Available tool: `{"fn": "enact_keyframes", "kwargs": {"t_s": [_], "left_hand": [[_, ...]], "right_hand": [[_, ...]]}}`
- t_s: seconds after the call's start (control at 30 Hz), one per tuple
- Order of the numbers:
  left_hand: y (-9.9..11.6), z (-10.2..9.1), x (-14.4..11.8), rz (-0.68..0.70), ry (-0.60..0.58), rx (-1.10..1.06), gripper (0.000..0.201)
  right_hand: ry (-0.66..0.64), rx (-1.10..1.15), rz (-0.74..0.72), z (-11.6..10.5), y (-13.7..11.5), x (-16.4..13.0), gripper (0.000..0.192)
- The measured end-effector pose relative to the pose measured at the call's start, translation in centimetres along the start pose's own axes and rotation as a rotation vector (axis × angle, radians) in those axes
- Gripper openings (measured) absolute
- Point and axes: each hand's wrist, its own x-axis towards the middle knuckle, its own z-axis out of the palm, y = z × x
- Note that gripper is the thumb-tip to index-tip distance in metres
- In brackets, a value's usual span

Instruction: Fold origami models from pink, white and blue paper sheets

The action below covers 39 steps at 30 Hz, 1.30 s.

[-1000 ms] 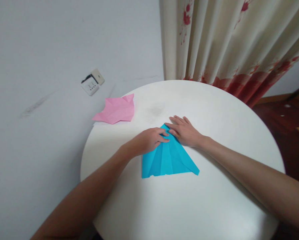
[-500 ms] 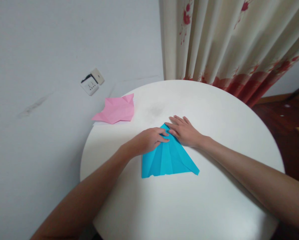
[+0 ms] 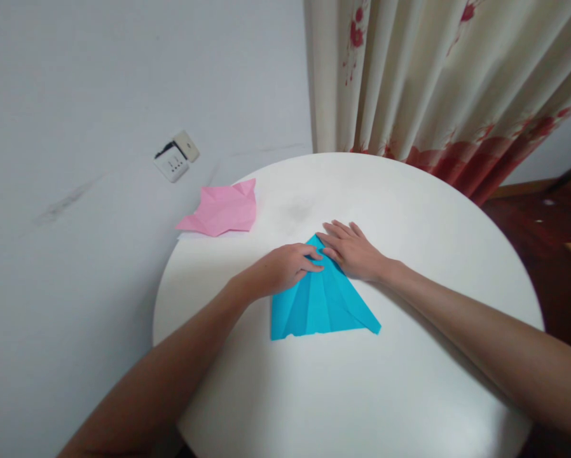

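Observation:
A blue sheet of folded paper point(image 3: 318, 308) lies on the white round table, its narrow tip pointing away from me and several creases fanning down to the wide near edge. My left hand point(image 3: 285, 266) rests over its upper left side, fingers bent and a little apart, fingertips touching the paper near the middle. Across the tip's right edge lies my right hand point(image 3: 350, 250), flat with fingers spread, the thumb on the paper and other fingers reaching onto the tabletop. The part of the paper under both hands is hidden.
Creased pink paper point(image 3: 226, 210) lies at the table's back left edge, with something white under it. The round table point(image 3: 362, 394) stands against a wall with a socket point(image 3: 173, 162). A cream and red curtain point(image 3: 423, 83) hangs behind.

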Motion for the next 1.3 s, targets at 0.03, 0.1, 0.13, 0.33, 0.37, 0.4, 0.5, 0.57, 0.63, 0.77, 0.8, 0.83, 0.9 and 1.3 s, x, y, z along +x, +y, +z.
{"fn": "enact_keyframes", "kwargs": {"t_s": [0.03, 0.1, 0.13, 0.33, 0.37, 0.4, 0.5, 0.57, 0.63, 0.77, 0.8, 0.83, 0.9, 1.3], "left_hand": [[0.0, 0.0, 0.0, 0.0, 0.0, -0.001, 0.034], [0.0, 0.0, 0.0, 0.0, 0.0, -0.001, 0.035], [0.0, 0.1, 0.0, 0.001, -0.001, 0.0, 0.035], [0.0, 0.0, 0.0, -0.009, -0.006, 0.0, 0.035], [0.0, 0.0, 0.0, -0.012, -0.006, 0.0, 0.035], [0.0, 0.0, 0.0, -0.012, -0.005, -0.001, 0.035], [0.1, -0.1, 0.0, -0.009, -0.003, -0.004, 0.034], [0.0, 0.0, 0.1, -0.01, -0.003, -0.006, 0.034], [0.0, 0.0, 0.1, -0.009, -0.003, -0.009, 0.034], [-0.1, 0.1, 0.0, 0.0, 0.001, -0.013, 0.035], [-0.1, 0.1, 0.0, 0.001, -0.001, -0.01, 0.035], [-0.1, 0.1, 0.0, 0.001, -0.004, -0.005, 0.035], [-0.1, 0.1, 0.0, 0.003, -0.008, 0.001, 0.035], [-0.1, 0.1, 0.1, 0.012, 0.013, -0.008, 0.034]], "right_hand": [[0.001, -0.001, 0.0, 0.0, 0.0, 0.0, 0.058], [0.004, -0.002, -0.003, 0.0, 0.0, 0.0, 0.057], [0.005, -0.002, -0.003, 0.0, 0.0, 0.0, 0.057], [-0.001, 0.008, -0.002, -0.1, -0.1, 0.0, 0.059], [-0.002, 0.01, -0.003, -0.2, -0.1, -0.1, 0.059], [-0.003, 0.011, -0.003, -0.2, -0.1, -0.1, 0.059], [-0.006, 0.01, -0.002, -0.2, -0.1, -0.1, 0.059], [-0.004, 0.008, 0.0, -0.3, -0.1, -0.1, 0.059], [-0.005, 0.011, 0.001, -0.3, -0.2, -0.1, 0.058], [-0.011, 0.019, -0.002, -0.3, -0.1, -0.1, 0.057], [-0.009, 0.019, -0.002, -0.3, -0.1, 0.0, 0.057], [-0.005, 0.018, -0.001, -0.3, -0.2, 0.0, 0.057], [-0.004, 0.016, -0.001, -0.3, -0.2, -0.1, 0.057], [-0.234, 0.059, -0.051, -2.2, 0.3, -1.7, 0.057]]}}
